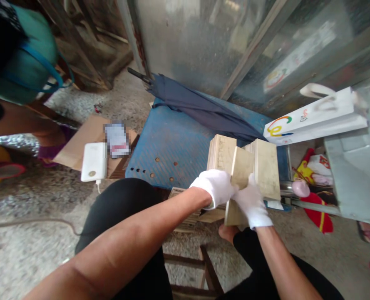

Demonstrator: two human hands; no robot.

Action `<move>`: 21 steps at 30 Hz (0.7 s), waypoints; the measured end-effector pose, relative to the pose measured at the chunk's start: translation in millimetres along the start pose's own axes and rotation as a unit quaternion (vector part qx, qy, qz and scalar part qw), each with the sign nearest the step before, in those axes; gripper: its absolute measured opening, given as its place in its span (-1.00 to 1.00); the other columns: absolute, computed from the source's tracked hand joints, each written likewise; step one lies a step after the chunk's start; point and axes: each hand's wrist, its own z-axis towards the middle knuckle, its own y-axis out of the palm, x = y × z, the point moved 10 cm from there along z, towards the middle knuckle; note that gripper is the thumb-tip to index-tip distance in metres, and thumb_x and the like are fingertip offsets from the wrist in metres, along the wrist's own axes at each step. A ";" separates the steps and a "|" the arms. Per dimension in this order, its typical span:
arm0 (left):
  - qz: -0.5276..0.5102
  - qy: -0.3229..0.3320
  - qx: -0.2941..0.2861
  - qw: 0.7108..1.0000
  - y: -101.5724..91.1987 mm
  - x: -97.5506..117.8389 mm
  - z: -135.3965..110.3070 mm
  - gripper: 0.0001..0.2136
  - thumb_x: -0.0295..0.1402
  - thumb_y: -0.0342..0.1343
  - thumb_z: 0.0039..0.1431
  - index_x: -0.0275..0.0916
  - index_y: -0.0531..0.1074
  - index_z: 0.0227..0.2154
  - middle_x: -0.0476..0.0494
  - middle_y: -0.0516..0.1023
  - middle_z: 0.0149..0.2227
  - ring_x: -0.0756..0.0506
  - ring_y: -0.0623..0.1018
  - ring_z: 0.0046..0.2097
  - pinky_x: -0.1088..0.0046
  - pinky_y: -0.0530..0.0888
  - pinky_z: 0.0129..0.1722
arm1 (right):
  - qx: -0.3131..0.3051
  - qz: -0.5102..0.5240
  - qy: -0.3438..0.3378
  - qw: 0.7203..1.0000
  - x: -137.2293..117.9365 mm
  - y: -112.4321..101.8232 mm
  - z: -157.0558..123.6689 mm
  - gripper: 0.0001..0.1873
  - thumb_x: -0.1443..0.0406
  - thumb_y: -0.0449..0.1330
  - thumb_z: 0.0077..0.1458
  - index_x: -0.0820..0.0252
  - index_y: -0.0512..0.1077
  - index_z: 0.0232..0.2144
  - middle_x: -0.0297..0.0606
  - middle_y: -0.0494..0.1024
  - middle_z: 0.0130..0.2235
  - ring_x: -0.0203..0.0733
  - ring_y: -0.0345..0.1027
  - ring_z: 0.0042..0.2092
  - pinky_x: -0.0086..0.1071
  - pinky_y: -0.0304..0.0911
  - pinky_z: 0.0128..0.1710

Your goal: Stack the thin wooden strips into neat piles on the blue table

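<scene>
Looks like a makeshift street-side workshop: rough concrete floor, grimy metal-framed glass panels, stacked wooden boards on a blue plastic crate.

A blue perforated plastic surface sits low over the speckled concrete floor. On it lie a folded dark umbrella and upright stacks of pale wooden boards. Beside it on the floor, a flattened cardboard box carries a white power bank (cable attached) and a small blurred packet.
</scene>
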 end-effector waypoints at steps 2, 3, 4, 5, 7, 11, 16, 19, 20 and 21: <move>0.067 0.023 -0.032 0.997 10.3 2.2 -3.8 -0.59 -0.14 -0.07 0.17 -0.34 0.53 -0.19 -0.37 0.59 -0.23 -0.30 0.57 -0.15 0.23 0.50 -0.21 | -0.017 0.013 0.018 1.000 2.4 3.6 20.3 -0.09 -0.04 0.30 -0.28 0.32 0.20 0.08 -0.02 0.49 -0.15 0.04 0.45 -0.15 -0.27 0.36 -0.22; 0.101 0.041 -0.047 0.993 15.4 4.7 -6.1 -0.61 -0.17 -0.07 0.17 -0.34 0.52 -0.17 -0.38 0.58 -0.23 -0.31 0.57 -0.15 0.21 0.50 -0.22 | -0.020 0.000 0.028 0.999 3.2 5.5 29.8 -0.01 -0.06 0.31 -0.31 0.37 0.18 0.10 0.03 0.48 -0.11 0.09 0.43 -0.10 -0.24 0.36 -0.17; 0.129 0.060 -0.059 0.988 20.0 7.7 -8.6 -0.62 -0.20 -0.06 0.17 -0.35 0.51 -0.15 -0.39 0.58 -0.22 -0.31 0.57 -0.15 0.19 0.51 -0.23 | -0.020 -0.023 0.035 0.999 3.0 7.6 38.7 0.07 -0.09 0.32 -0.34 0.43 0.15 0.13 0.10 0.46 -0.07 0.14 0.41 -0.06 -0.20 0.35 -0.12; 0.148 0.077 -0.068 0.984 23.6 10.6 -11.0 -0.63 -0.22 -0.05 0.17 -0.35 0.50 -0.14 -0.40 0.58 -0.21 -0.32 0.57 -0.14 0.16 0.51 -0.23 | -0.021 -0.046 0.037 0.998 1.5 10.5 46.9 0.15 -0.10 0.33 -0.36 0.48 0.11 0.16 0.17 0.43 -0.02 0.19 0.38 -0.01 -0.16 0.33 -0.07; 0.169 0.100 -0.088 0.977 29.4 15.7 -15.8 -0.64 -0.24 -0.06 0.19 -0.36 0.51 -0.14 -0.39 0.58 -0.21 -0.32 0.57 -0.13 0.13 0.51 -0.21 | -0.030 -0.073 0.030 0.996 -4.6 18.2 60.7 0.25 -0.12 0.33 -0.36 0.56 0.03 0.21 0.27 0.35 0.07 0.24 0.31 0.07 -0.13 0.29 0.01; 0.174 0.096 -0.129 0.972 30.9 18.8 -24.1 -0.64 -0.22 -0.10 0.25 -0.33 0.51 -0.13 -0.36 0.59 -0.23 -0.27 0.56 -0.11 0.18 0.48 -0.13 | -0.035 -0.094 0.039 0.994 -15.5 29.0 78.1 0.35 -0.11 0.37 -0.36 0.65 -0.09 0.26 0.34 0.31 0.09 0.24 0.27 0.11 -0.14 0.28 0.05; 0.173 0.077 -0.159 0.969 20.3 20.6 -35.0 -0.67 -0.29 -0.10 0.28 -0.39 0.50 -0.14 -0.38 0.57 -0.15 -0.29 0.55 -0.08 0.17 0.47 -0.15 | -0.039 -0.092 0.048 0.994 -26.9 39.0 88.0 0.39 -0.12 0.38 -0.39 0.64 -0.11 0.26 0.32 0.35 0.06 0.23 0.30 0.09 -0.15 0.30 0.03; 0.174 0.073 -0.159 0.969 15.3 19.9 -37.8 -0.70 -0.35 -0.08 0.27 -0.43 0.50 -0.17 -0.42 0.56 -0.15 -0.30 0.55 -0.08 0.17 0.48 -0.17 | -0.030 -0.100 0.042 0.994 -32.0 42.3 91.8 0.37 -0.10 0.38 -0.40 0.63 -0.09 0.25 0.32 0.37 0.03 0.24 0.31 0.08 -0.14 0.31 0.02; 0.173 0.076 -0.155 0.970 14.4 20.0 -37.7 -0.71 -0.36 -0.07 0.26 -0.42 0.50 -0.18 -0.42 0.56 -0.16 -0.30 0.56 -0.09 0.17 0.48 -0.18 | -0.029 -0.103 0.042 0.993 -32.8 43.3 92.5 0.35 -0.10 0.39 -0.40 0.62 -0.07 0.24 0.33 0.37 0.03 0.24 0.31 0.07 -0.14 0.31 0.00; 0.173 0.079 -0.152 0.970 13.9 19.6 -37.4 -0.72 -0.37 -0.06 0.25 -0.42 0.50 -0.19 -0.43 0.56 -0.17 -0.30 0.56 -0.10 0.17 0.48 -0.19 | -0.028 -0.105 0.044 0.993 -33.2 44.1 93.1 0.33 -0.09 0.38 -0.40 0.62 -0.05 0.23 0.33 0.37 0.02 0.25 0.32 0.06 -0.13 0.31 -0.01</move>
